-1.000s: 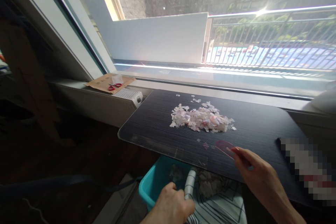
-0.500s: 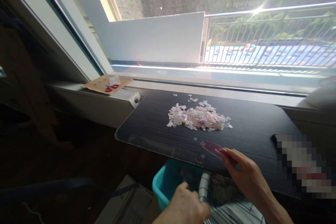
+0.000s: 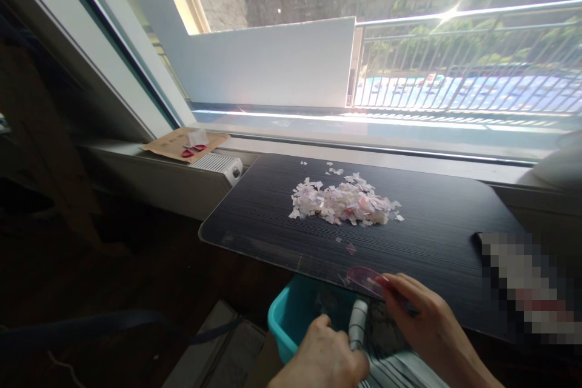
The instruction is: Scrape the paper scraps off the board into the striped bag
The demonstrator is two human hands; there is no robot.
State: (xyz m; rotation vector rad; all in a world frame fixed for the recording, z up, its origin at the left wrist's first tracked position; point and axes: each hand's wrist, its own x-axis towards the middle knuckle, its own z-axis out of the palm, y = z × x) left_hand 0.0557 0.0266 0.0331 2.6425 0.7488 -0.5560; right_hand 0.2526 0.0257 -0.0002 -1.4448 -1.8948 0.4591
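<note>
My right hand (image 3: 421, 312) pinches a flat, see-through pink plastic piece with a curved edge (image 3: 364, 279), possibly a protractor. It lies low at the front edge of the dark table (image 3: 254, 212), beside a few clear scraps (image 3: 344, 279). A small pinkish scrap (image 3: 350, 248) and another bit rest farther in. Behind them is a heap of small white and pink paper pieces (image 3: 341, 200). My left hand (image 3: 325, 351) is closed at the near rim of a teal bin (image 3: 282, 330) below the table edge; its fingertips are hidden. Striped cloth (image 3: 358, 321) lies against the bin.
On the left sill, red-handled scissors (image 3: 193, 150) and a small clear box (image 3: 197, 137) lie on a brown envelope (image 3: 166, 144). A white radiator (image 3: 220, 165) stands beside the table. A pixelated item (image 3: 522, 285) occupies the table's right side. The window is behind.
My right hand has drawn the pink plastic piece toward the table's front edge, leaving a small pinkish scrap behind. My left hand and the bin have shifted slightly right.
</note>
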